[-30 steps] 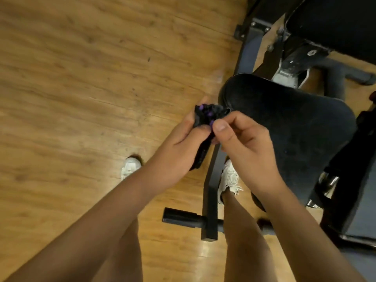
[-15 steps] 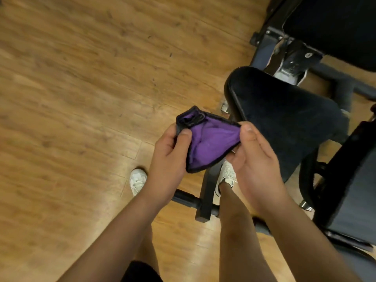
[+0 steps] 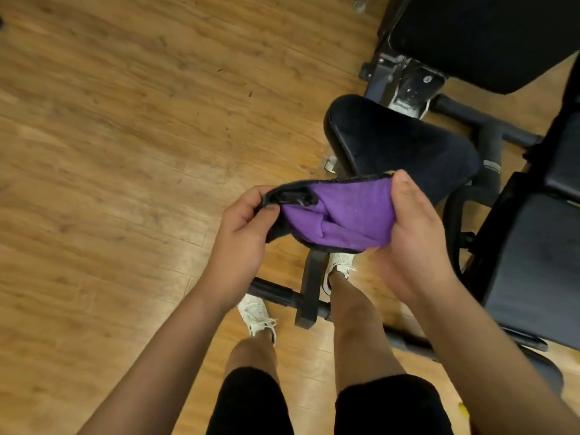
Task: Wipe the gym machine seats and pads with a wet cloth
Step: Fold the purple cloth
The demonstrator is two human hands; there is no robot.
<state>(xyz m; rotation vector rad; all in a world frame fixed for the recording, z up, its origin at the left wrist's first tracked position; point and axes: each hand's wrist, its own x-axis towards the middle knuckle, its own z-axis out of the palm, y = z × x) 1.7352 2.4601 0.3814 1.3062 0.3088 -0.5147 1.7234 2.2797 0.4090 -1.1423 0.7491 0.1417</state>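
A purple cloth (image 3: 342,215) with a black border is stretched between both hands at mid-frame. My left hand (image 3: 241,230) pinches its left black corner between thumb and fingers. My right hand (image 3: 414,227) grips its right edge, thumb on top. Just beyond the cloth sits a black padded seat (image 3: 401,146) of a gym machine. A larger black pad (image 3: 477,36) lies further back at the top right. Another black pad (image 3: 533,271) stands at the right edge.
The machine's black metal frame (image 3: 309,290) and its cross bar run along the wooden floor (image 3: 125,152) between my white shoes (image 3: 257,315). A grey bracket (image 3: 408,83) joins seat and back pad. Open wooden floor fills the left half.
The bunched dark cloth has been unfolded and pulled wider between my hands, showing its purple side. My hands have moved apart, and the view has shifted back from the seat.
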